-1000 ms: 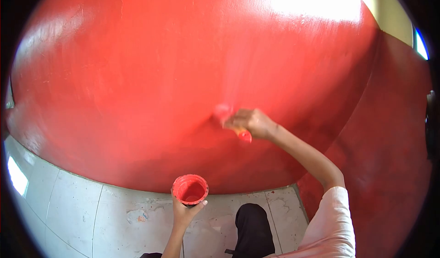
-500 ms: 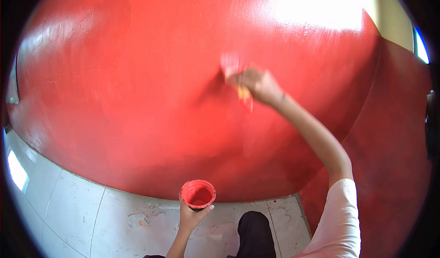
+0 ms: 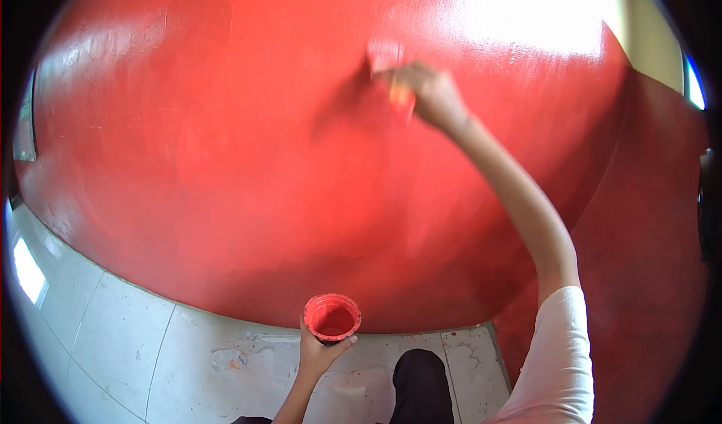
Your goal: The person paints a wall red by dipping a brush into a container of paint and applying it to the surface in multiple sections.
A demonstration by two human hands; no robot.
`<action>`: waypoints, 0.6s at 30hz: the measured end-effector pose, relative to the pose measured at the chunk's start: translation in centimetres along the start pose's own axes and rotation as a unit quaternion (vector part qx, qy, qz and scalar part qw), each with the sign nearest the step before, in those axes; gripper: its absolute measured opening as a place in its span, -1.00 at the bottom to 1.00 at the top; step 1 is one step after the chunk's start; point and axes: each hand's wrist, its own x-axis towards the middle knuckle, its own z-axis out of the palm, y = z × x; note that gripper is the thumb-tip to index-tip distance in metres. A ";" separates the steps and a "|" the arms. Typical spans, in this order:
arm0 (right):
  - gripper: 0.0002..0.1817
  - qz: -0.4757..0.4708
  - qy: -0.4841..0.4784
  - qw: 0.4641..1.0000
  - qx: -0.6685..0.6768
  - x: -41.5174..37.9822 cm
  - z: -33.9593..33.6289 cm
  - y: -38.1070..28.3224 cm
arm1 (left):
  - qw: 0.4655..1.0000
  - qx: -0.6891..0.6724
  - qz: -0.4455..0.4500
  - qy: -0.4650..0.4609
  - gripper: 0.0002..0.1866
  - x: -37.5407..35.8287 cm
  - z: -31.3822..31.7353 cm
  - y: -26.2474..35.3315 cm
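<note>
My right hand [image 3: 430, 93] is closed round the handle of a paintbrush [image 3: 386, 52], slightly blurred by motion. The wide, red-coated bristles point up and appear to touch the red wall [image 3: 248, 145]. Below the fist, the handle shows yellow and red. Low in view, my left hand [image 3: 320, 354] grips a small cup [image 3: 332, 317] from beneath. Red paint coats its rim and inside, while the lower outside looks dark.
Pale floor tiles [image 3: 120, 341] with paint specks and smudges run along the wall's foot. My dark-clothed knee [image 3: 421, 386] is at the bottom. Another red wall [image 3: 632, 273] meets this one at the right corner, with a cream section [image 3: 653, 36] above.
My right hand has moved the paintbrush upward along the wall. The cup in my left hand appears slightly farther right in view.
</note>
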 end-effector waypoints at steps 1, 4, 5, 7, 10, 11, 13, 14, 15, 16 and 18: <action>-0.62 -0.021 -0.074 0.997 0.000 -3.1 1.2 -2.6 | 1.000 -0.001 0.002 0.003 -0.15 0.0 0.0 0.1; -0.74 -0.019 -0.166 0.968 0.187 -9.0 0.9 -10.6 | 1.000 -0.010 0.009 0.010 -0.15 0.0 0.2 0.3; -0.75 -0.020 -0.210 0.944 0.255 -9.9 1.2 -11.7 | 1.000 -0.015 0.011 0.009 -0.15 0.1 0.2 -0.1; -0.76 0.040 -0.203 0.931 0.302 -9.3 1.4 -9.9 | 1.000 -0.011 0.017 0.014 -0.15 0.0 0.2 -0.2; -0.76 0.180 -0.144 0.930 0.287 -2.8 0.4 -3.3 | 1.000 0.007 0.015 0.024 -0.15 0.0 0.2 0.4; -0.79 0.162 -0.005 0.957 0.241 -1.0 1.1 -0.4 | 1.000 0.009 0.010 0.022 -0.15 0.0 0.1 0.2; -0.78 0.204 0.111 0.964 0.126 3.7 -1.0 1.8 | 1.000 0.011 0.003 0.020 -0.16 0.0 0.1 0.0; -0.77 0.183 0.163 0.966 0.079 4.9 -1.4 2.4 | 1.000 0.012 0.001 0.019 -0.16 0.0 0.0 -0.1; -0.73 0.136 0.197 0.969 0.056 5.3 -1.4 2.5 | 1.000 0.013 -0.002 0.018 -0.16 0.0 0.0 -0.1; -0.72 0.092 0.160 0.982 0.033 4.3 -0.7 1.9 | 1.000 0.016 0.002 0.013 -0.16 0.0 0.0 0.0; -0.73 0.011 0.069 0.997 0.023 0.7 1.2 -1.7 | 1.000 0.020 0.011 0.006 -0.16 0.1 -0.1 0.3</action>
